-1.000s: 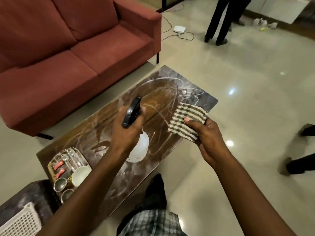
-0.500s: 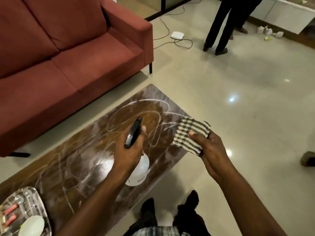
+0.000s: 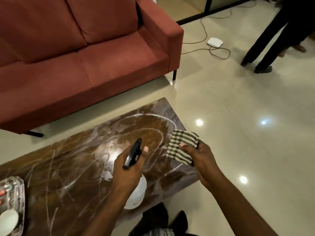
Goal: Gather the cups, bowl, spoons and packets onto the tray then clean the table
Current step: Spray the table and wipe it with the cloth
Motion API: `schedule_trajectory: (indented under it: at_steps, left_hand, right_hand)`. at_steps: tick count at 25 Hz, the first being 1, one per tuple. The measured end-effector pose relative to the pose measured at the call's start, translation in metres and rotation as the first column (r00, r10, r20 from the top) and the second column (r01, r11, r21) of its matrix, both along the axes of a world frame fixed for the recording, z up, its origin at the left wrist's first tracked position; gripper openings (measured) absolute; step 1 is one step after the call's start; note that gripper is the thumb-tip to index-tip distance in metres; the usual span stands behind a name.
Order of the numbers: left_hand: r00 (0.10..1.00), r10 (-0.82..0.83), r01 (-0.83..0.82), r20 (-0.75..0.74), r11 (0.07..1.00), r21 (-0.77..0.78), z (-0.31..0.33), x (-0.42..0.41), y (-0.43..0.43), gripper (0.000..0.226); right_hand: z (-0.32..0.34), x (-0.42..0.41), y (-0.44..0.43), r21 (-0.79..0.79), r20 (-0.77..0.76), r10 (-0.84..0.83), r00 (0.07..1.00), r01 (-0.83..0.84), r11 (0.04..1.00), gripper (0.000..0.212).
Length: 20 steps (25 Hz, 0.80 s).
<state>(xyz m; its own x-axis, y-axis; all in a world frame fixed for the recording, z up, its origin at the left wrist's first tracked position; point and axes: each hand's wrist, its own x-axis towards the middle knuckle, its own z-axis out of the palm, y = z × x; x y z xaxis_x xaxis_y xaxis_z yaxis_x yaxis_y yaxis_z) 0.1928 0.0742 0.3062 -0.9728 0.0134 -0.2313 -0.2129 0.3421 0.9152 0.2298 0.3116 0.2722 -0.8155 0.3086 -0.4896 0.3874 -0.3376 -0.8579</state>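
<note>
My left hand [image 3: 129, 166] grips a white spray bottle [image 3: 137, 193] with a black trigger head, held over the brown marbled table [image 3: 71, 160]. My right hand [image 3: 199, 157] pinches a folded checked cloth [image 3: 180, 147] above the table's right end. At the far left edge a shiny tray [image 3: 15, 189] holds a white bowl [image 3: 7, 220] and red packets [image 3: 2, 193]; most of the tray is cut off by the frame. A wet patch glistens on the table in front of the bottle.
A red sofa [image 3: 81, 53] stands behind the table. A person in dark trousers [image 3: 276, 34] stands at the back right, near a white box [image 3: 214, 42] with cables on the glossy floor. My legs show at the bottom.
The view has swung up and to the right, so the tray has slid to the left edge. Both hands keep their hold on the bottle and the cloth over the table's right part.
</note>
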Motion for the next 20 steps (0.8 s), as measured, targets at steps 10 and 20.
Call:
schedule_trajectory:
  at_steps: [10,20]
  left_hand:
    - [0.994,-0.073,0.081,0.086,0.991,-0.104,-0.116,-0.150,0.065,0.015]
    - [0.985,0.029,0.012,0.169,0.972,-0.233,-0.271,-0.269,0.139,0.028]
  right_hand:
    - [-0.131,-0.120,0.052,0.272,0.174,0.084,0.981,-0.130,0.954,0.038]
    - [-0.264,-0.230,0.108,0.662,0.036,0.180,0.983,-0.158,0.733,0.053]
